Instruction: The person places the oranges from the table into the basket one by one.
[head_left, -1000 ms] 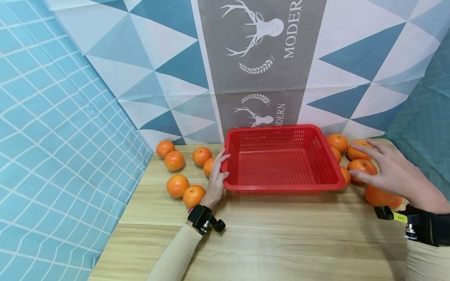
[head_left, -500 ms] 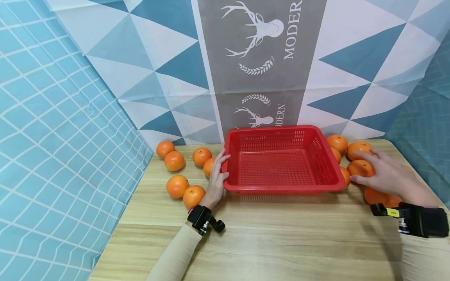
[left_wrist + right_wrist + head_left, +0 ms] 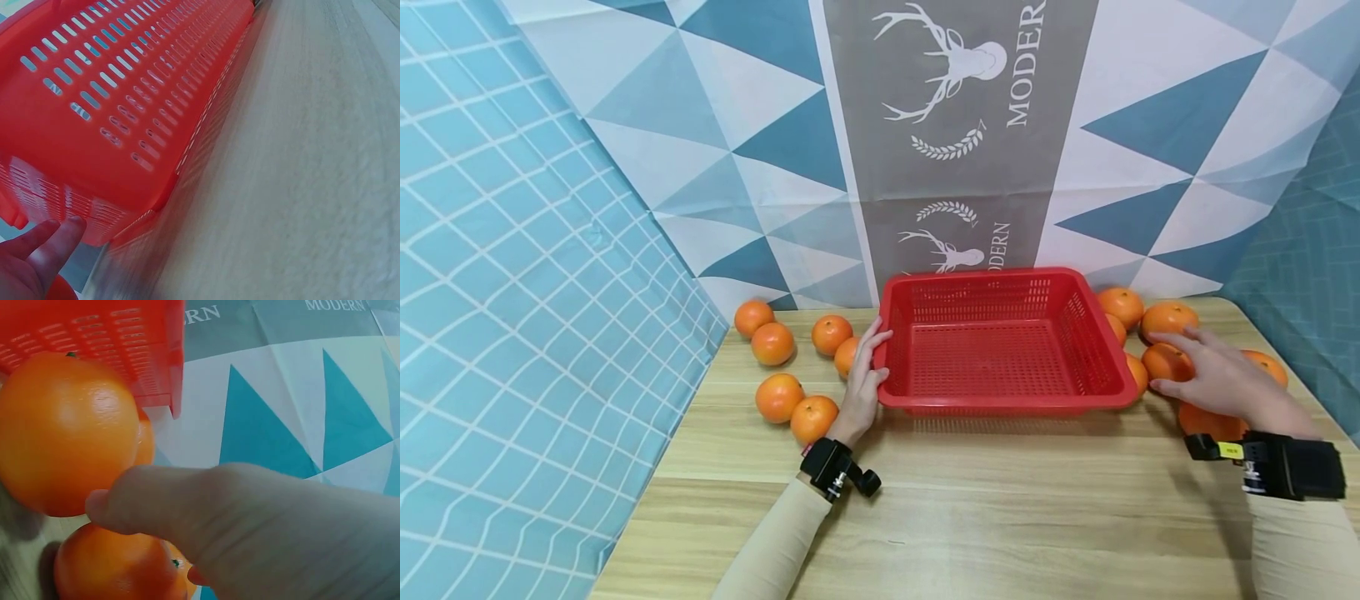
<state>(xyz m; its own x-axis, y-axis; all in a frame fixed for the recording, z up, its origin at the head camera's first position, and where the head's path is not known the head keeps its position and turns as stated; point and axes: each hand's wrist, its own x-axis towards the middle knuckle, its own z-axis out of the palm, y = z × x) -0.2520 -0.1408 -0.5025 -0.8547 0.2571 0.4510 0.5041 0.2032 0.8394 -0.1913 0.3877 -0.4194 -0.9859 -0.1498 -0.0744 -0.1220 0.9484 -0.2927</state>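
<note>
A red plastic basket [image 3: 985, 406] with slotted walls stands at the back of the wooden table. My left hand [image 3: 861, 383] rests against its left end, fingertips at the rim; in the left wrist view two straight fingers [image 3: 59, 244] meet the slotted wall. My right hand [image 3: 1221, 379] grips an orange [image 3: 1167, 364] right of the basket, fingers over its far side and thumb at the near side. In the right wrist view the thumb overlaps that orange [image 3: 112, 565], and a larger-looking orange [image 3: 65, 434] sits between it and the basket. The palm hides part of the gripped orange.
More oranges cluster round my right hand, including one behind [image 3: 1168, 318], one nearer me [image 3: 1210, 423] and one at the right [image 3: 1268, 365]. Several oranges [image 3: 778, 397] lie left of the basket. A patterned cloth wall [image 3: 955, 167] rises directly behind the basket.
My right hand has moved left and closed in on the orange, its fingers now covering more of it. An orange at the right has come into view. Left hand and basket stay put.
</note>
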